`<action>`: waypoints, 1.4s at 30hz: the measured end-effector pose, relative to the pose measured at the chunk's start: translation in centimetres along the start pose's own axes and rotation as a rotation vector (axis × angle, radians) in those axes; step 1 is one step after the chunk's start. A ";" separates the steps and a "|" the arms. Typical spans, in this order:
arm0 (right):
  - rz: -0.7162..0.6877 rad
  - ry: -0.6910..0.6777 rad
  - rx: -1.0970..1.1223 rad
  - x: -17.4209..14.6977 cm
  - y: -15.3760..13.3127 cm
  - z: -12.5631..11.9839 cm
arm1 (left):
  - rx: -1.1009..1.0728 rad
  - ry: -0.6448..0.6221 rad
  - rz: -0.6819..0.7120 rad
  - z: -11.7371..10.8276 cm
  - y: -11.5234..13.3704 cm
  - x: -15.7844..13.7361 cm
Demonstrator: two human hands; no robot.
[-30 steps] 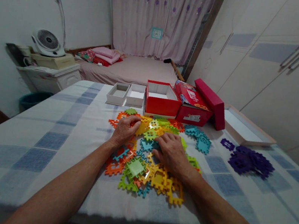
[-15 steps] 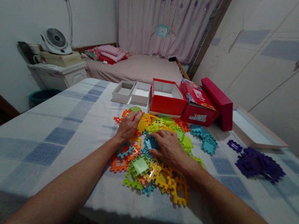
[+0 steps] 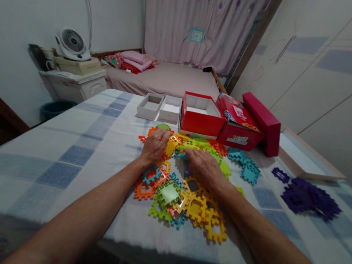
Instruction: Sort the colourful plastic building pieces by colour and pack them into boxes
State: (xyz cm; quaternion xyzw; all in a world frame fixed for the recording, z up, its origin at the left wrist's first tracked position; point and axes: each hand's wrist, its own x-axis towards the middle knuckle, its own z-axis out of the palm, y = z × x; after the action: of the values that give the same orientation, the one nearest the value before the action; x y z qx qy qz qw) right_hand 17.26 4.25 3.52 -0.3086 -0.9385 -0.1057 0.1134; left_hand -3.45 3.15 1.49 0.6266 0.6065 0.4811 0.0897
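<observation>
A pile of flat plastic interlocking tiles with notched edges lies on the cloth, in yellow, green, orange and blue. My left hand [image 3: 155,147] rests on the left of the pile, its fingers curled together over orange and yellow tiles [image 3: 171,145]. Whatever it may grip is hidden. My right hand [image 3: 203,166] reaches across the middle, fingers closed at a blue interlocking tile [image 3: 180,152], which is mostly covered. Nearer me lie a pale green tile [image 3: 169,193], an orange tile [image 3: 144,191] and several yellow tiles [image 3: 196,210].
Teal tiles [image 3: 250,173] and a purple heap of tiles [image 3: 309,198] lie to the right. Behind the pile stand two small white boxes [image 3: 149,108], an open red box [image 3: 202,123], another red box [image 3: 239,136] with a leaning red lid [image 3: 266,129], and a shallow tray [image 3: 311,170].
My right hand has moved slightly forward, away from me, with the blue tile near its fingertips; bare cloth shows where that tile was. My left hand stays nearly in place. The view has shifted slightly.
</observation>
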 end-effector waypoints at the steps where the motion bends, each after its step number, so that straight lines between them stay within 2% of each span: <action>1: 0.028 0.010 0.037 -0.1 0.1 -0.2 | 0.003 0.000 0.001 0.0 0.0 0.0; 3: 0.131 0.032 0.142 -0.4 0.0 -1.0 | 0.004 0.001 0.004 0.0 -0.1 0.0; 5: 0.203 -0.003 0.262 -0.7 -0.3 -2.1 | 0.003 0.001 0.009 0.1 -0.1 0.0; 10: 0.092 -0.298 0.528 -1.2 -1.9 -3.9 | 0.016 -0.008 0.002 0.0 0.1 0.0; 19: 0.020 -0.363 0.644 -0.2 -3.1 -1.8 | 0.065 -0.017 0.009 0.0 0.2 -0.1; 22: -0.033 -0.309 0.644 -0.3 -3.1 -2.0 | 0.066 -0.013 0.013 0.0 0.0 -0.1; 24: -0.020 -0.248 0.659 -0.4 -3.0 -2.2 | 0.063 -0.009 0.017 0.0 -0.1 -0.1; 30: 0.226 0.040 0.676 -0.8 -2.2 -3.3 | 0.041 -0.010 0.047 0.0 -0.1 0.0; 33: 0.322 0.129 0.726 -1.5 -1.2 -4.4 | 0.028 -0.019 0.040 -0.1 0.1 -0.1; 37: 0.494 0.255 0.746 -3.3 3.1 -4.6 | 0.022 -0.014 0.013 -0.2 0.0 -0.1; 40: 0.698 0.330 0.758 -5.0 8.4 -3.2 | 0.018 -0.025 0.013 -0.1 -0.1 -0.1; 42: 0.844 0.332 0.777 -5.9 11.6 -2.1 | 0.018 -0.027 0.022 -0.1 -0.2 -0.1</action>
State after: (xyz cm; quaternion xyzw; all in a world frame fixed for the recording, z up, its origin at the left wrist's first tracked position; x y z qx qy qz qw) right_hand 29.20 9.59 5.34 -0.5703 -0.6743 0.2526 0.3954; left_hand -3.67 3.10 1.36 0.6405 0.6028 0.4679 0.0869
